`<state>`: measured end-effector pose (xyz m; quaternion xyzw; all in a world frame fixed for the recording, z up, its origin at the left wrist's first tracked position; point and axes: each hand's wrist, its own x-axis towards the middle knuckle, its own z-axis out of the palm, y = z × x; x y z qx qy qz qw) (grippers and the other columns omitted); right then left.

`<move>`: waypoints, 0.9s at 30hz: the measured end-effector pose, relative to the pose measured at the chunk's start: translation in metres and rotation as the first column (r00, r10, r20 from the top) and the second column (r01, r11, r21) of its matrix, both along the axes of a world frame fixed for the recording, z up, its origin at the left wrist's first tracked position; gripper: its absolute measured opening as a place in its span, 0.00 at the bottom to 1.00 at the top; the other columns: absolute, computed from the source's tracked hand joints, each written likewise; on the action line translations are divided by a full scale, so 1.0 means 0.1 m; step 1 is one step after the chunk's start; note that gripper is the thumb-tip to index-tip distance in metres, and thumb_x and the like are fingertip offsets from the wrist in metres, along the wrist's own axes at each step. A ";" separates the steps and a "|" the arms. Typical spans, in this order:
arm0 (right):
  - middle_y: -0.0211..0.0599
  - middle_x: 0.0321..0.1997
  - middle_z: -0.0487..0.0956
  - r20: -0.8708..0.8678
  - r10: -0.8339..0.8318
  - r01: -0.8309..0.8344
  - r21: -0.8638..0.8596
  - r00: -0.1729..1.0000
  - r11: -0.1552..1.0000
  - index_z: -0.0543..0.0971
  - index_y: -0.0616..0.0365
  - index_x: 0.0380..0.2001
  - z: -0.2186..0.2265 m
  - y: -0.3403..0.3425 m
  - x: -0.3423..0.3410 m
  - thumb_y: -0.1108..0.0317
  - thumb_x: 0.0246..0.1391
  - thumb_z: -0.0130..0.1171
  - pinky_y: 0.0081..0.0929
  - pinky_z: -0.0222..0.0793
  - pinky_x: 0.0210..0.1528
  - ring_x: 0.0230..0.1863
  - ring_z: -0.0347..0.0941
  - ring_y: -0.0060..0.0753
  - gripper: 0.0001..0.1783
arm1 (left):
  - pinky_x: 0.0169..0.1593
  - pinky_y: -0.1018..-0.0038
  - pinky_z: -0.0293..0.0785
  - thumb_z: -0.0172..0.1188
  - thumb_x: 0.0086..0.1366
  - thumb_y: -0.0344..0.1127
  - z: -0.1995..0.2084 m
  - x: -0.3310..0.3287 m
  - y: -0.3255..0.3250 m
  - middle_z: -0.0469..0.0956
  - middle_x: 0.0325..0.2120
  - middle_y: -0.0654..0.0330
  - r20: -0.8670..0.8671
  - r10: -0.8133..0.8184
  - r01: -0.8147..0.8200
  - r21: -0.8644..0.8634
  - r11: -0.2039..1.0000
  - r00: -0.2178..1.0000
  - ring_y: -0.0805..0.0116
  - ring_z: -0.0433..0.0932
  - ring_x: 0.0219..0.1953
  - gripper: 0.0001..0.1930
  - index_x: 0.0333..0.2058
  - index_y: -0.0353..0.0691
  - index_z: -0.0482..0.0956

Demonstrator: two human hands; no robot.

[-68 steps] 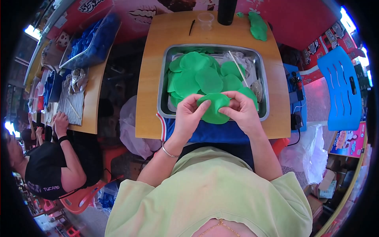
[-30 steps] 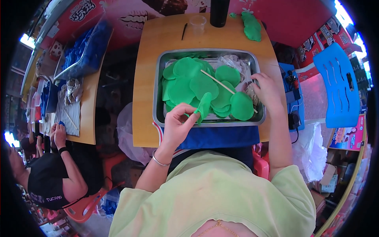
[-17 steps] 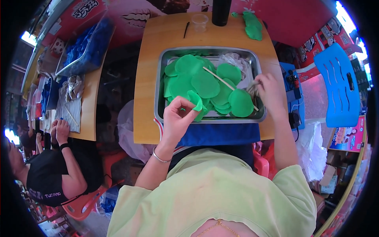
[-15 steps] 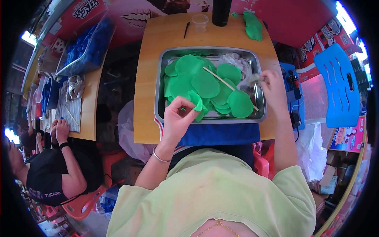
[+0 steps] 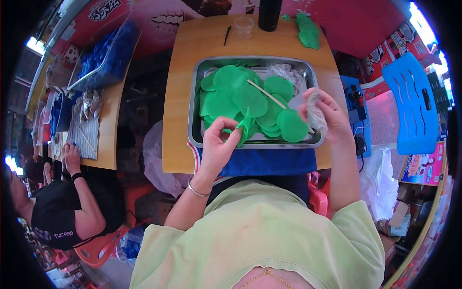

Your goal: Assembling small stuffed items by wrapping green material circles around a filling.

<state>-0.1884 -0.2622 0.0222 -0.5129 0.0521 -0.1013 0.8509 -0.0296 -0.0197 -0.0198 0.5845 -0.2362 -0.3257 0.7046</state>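
Note:
Between the thumb and fingers of my left hand [image 5: 222, 140] a green fabric piece [image 5: 246, 126] is pinched, folded and standing up over the tray's near edge. My right hand [image 5: 328, 113], by the tray's right rim, grips a wad of whitish, stocking-like fabric [image 5: 316, 115]. A metal tray [image 5: 195, 103] lies before me with several round green fabric pieces [image 5: 251, 102] heaped in it. Across them slants a thin wooden stick [image 5: 267, 94], its lower end near my right hand. More crumpled whitish fabric [image 5: 288, 74] fills the tray's far right corner.
Along the table's [image 5: 185, 48] far side stand a clear plastic cup [image 5: 243, 28], a black bottle [image 5: 270, 15] and a bundle of green fabric [image 5: 308, 32]. A blue chair [image 5: 410, 103] is at the right. To the left, a person [image 5: 72, 202] sits at another table.
My right hand has turned inward and nearer to me, bringing the whitish wad up in front of the tray's right rim. The green piece in my left hand now stands more upright.

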 end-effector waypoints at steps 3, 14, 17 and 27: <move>0.32 0.41 0.76 0.135 -0.421 0.232 -0.954 0.897 0.188 0.70 0.59 0.50 0.06 0.04 0.16 0.71 0.63 0.46 0.18 0.66 0.40 0.39 0.70 0.20 0.13 | 0.30 0.85 0.66 0.57 0.59 0.25 0.03 -0.01 -0.03 0.74 0.29 0.67 0.032 -0.004 0.004 0.010 1.000 0.999 0.83 0.70 0.27 0.02 0.31 0.35 0.74; 0.22 0.37 0.70 -0.134 -0.249 0.200 -0.303 0.959 0.932 0.70 0.56 0.44 0.14 0.35 0.32 0.67 0.67 0.42 0.14 0.62 0.45 0.40 0.66 0.12 0.09 | 0.39 0.82 0.66 0.42 0.63 0.22 0.14 -0.11 -0.07 0.70 0.31 0.65 -0.144 -0.185 0.172 -0.100 0.980 0.972 0.81 0.68 0.34 0.08 0.39 0.36 0.68; 0.22 0.38 0.70 -0.151 -0.194 0.154 -0.243 0.969 0.958 0.70 0.55 0.44 0.10 0.48 0.36 0.66 0.66 0.44 0.14 0.60 0.47 0.42 0.65 0.12 0.09 | 0.43 0.82 0.67 0.41 0.71 0.36 0.19 -0.11 -0.13 0.72 0.36 0.64 0.043 -0.321 0.320 0.024 0.947 0.946 0.80 0.70 0.37 0.13 0.46 0.36 0.69; 0.29 0.40 0.74 -0.189 -0.312 0.157 -0.566 0.931 0.809 0.70 0.60 0.49 0.31 0.68 0.33 0.74 0.58 0.50 0.19 0.66 0.46 0.42 0.70 0.19 0.14 | 0.30 0.86 0.59 0.55 0.66 0.34 0.10 -0.14 -0.28 0.70 0.23 0.74 -0.071 -0.231 0.221 -0.127 0.967 0.970 0.87 0.62 0.27 0.08 0.31 0.35 0.75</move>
